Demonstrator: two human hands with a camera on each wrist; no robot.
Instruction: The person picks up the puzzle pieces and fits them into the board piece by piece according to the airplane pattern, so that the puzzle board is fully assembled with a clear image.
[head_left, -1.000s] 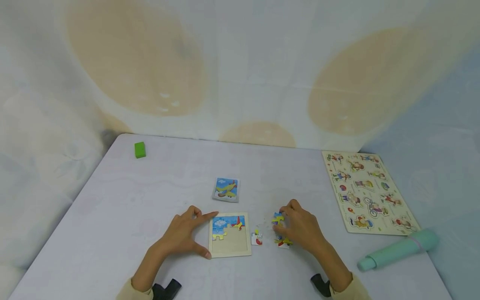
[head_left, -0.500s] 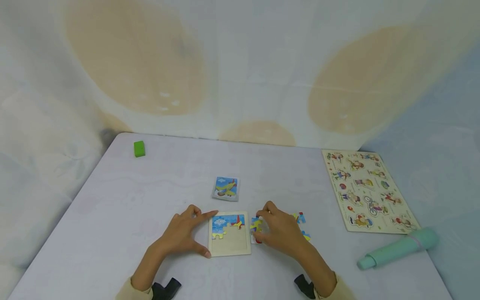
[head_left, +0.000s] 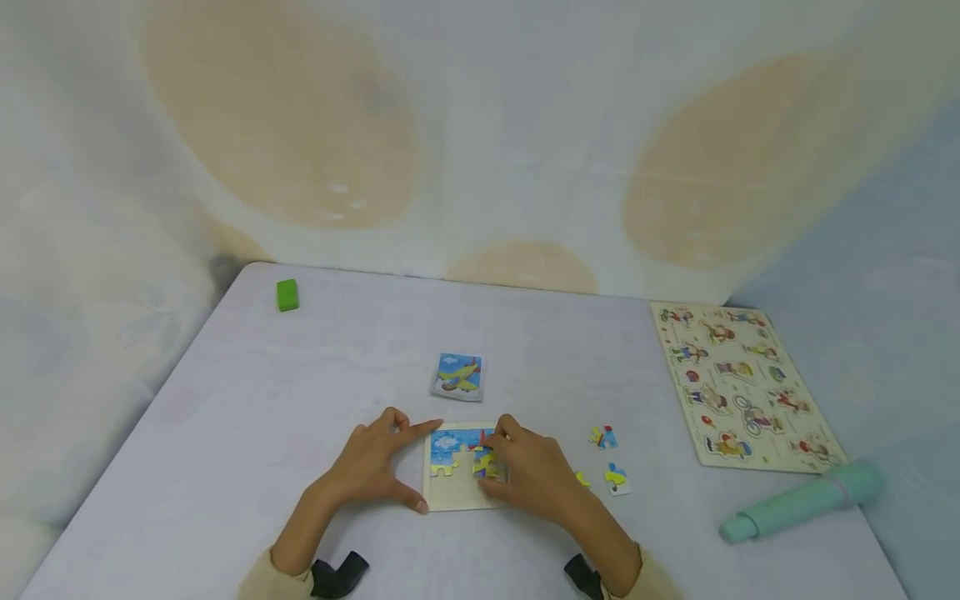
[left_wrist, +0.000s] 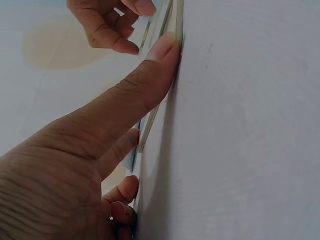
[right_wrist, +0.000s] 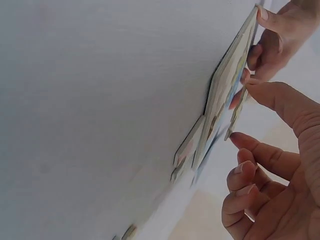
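A small wooden jigsaw tray (head_left: 456,498) lies in front of me, with sky-blue pieces fitted along its top and part of its left side. My left hand (head_left: 372,467) holds the tray at its left edge, thumb at the lower corner and index finger at the upper one. Over the tray's right half, my right hand (head_left: 534,473) pinches a blue-and-yellow puzzle piece (head_left: 482,464) between thumb and fingertip. In the right wrist view this puzzle piece (right_wrist: 237,114) is tilted just above the tray (right_wrist: 220,85). The right hand hides the tray's right edge.
Loose puzzle pieces (head_left: 617,479) lie to the right of my right hand. Behind the tray is an airplane picture card (head_left: 458,377). A large pegboard puzzle (head_left: 738,383) and a mint-green rolled object (head_left: 806,500) occupy the right side; a green block (head_left: 287,295) sits far left.
My right hand has moved left from the loose pieces to over the tray, carrying a puzzle piece. The left hand has kept its place on the tray.
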